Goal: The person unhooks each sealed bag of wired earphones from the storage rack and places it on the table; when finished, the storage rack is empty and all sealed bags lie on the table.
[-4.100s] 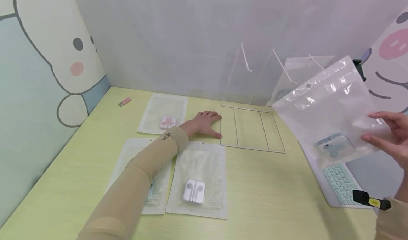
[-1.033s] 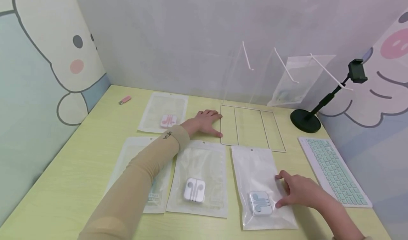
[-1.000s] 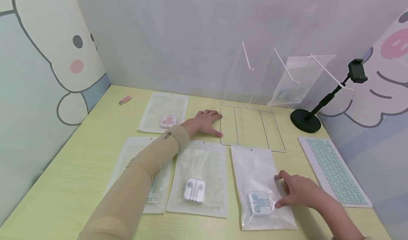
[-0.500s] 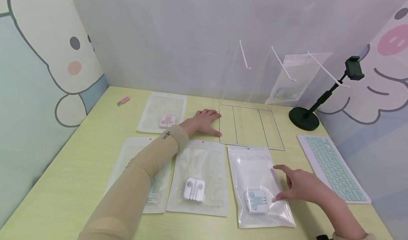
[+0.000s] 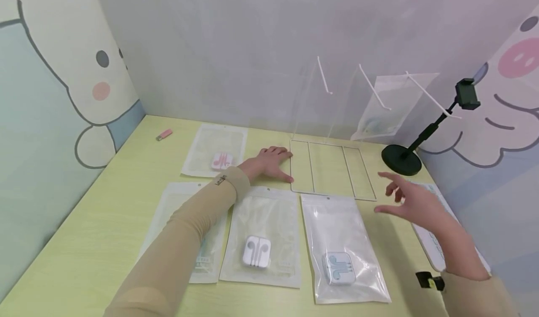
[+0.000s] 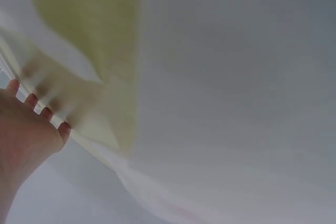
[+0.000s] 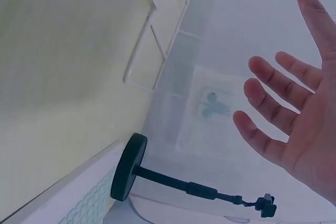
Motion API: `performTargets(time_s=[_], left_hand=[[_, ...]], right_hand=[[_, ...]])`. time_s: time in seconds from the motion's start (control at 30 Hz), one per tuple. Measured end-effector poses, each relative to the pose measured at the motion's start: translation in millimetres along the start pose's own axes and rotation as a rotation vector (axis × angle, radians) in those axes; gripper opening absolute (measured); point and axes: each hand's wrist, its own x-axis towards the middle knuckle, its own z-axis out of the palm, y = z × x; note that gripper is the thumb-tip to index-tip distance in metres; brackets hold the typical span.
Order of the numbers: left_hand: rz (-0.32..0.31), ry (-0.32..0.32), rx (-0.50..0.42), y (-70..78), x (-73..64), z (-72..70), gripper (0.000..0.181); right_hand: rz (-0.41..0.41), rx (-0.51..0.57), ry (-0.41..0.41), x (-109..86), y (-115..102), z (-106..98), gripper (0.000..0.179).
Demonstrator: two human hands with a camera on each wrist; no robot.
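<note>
My left hand (image 5: 271, 162) rests spread on the table, thumb and fingertips at the left edge of a white wire display rack (image 5: 311, 167). In the right wrist view, my right hand (image 7: 310, 119) is in the air with parted fingers, holding nothing. Below and left of it in the head view, a glossy zip bag (image 5: 345, 228) lies flat in front of the rack, showing blue earphones in a case (image 5: 340, 268). Beside it lies a bag with grey earphones (image 5: 256, 251). Another bag (image 5: 178, 197) is partly hidden under my left forearm. One bag (image 5: 389, 106) hangs from the right hook.
Behind my left forearm lies a bag with pink earphones (image 5: 222, 160), near a pink USB stick (image 5: 164, 135). A black phone stand (image 5: 401, 160) stands at the back right. The keyboard (image 5: 433, 242) is partly covered by my right arm. Two other hooks (image 5: 324, 76) project forward.
My right hand brought the blue-earphone bag down from the air onto the table, let it go, then rose up and away to the right. My left hand has stayed at the rack.
</note>
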Motion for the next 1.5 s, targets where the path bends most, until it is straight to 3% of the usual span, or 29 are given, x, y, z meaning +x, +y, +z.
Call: performTargets(time_s=[0.2, 0.57, 0.77, 0.97, 1.13, 1.37, 1.5], left_hand=[[-0.003, -0.004, 0.002, 0.6, -0.5, 1.0, 0.098], [-0.002, -0.008, -0.008, 2.4, -3.0, -2.8, 0.097], [-0.015, -0.015, -0.009, 0.8, 1.0, 0.2, 0.098], [-0.007, -0.009, 0.002, 1.1, -0.3, -2.1, 0.097], [-0.003, -0.005, 0.002, 0.9, -0.3, -2.0, 0.097], [-0.001, -0.006, -0.021, 1.4, -2.4, -3.5, 0.098], [-0.003, -0.006, -0.023, 0.9, -3.4, -3.6, 0.098]], right_hand=[[-0.019, 0.133, 0.217, 28.2, 24.0, -14.6, 0.074], [0.196, 0.428, 0.335, 86.6, 57.7, -32.1, 0.070], [0.375, 0.579, 0.373, 115.7, 68.2, -40.6, 0.069], [0.484, 0.710, 0.398, 133.4, 75.1, -48.8, 0.067], [0.499, 0.771, 0.397, 139.5, 83.5, -50.4, 0.066], [0.441, 0.799, 0.399, 148.8, 87.7, -49.2, 0.063], [0.465, 0.851, 0.400, 155.2, 88.4, -50.4, 0.064]])
